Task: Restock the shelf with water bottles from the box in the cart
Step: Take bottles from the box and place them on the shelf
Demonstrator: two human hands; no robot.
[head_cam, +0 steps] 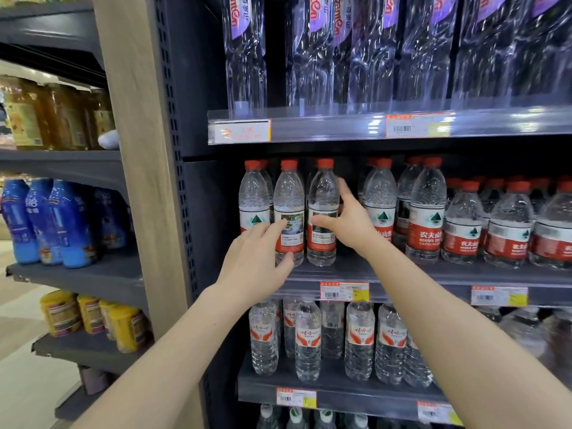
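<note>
Bare forearms (173,351) stretch up to the shelf (322,274). With thumb and forefinger the left hand (257,261) pinches the first bottle (289,209); the right hand (345,222) curls thumb and fingers round the second bottle (323,199). Both stand just above the price tag (344,291), near the shelf's lip. Thin, ribbed, clear plastic is slick and squashy; a careless twist could probably tip one off, or topple the red-capped neighbours (428,209) right of the tag.

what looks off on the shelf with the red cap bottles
The second bottle from the left, in the left hand, and the third bottle, in the right hand, show the backs of their labels; neighbouring bottles show a green mountain logo.
</note>
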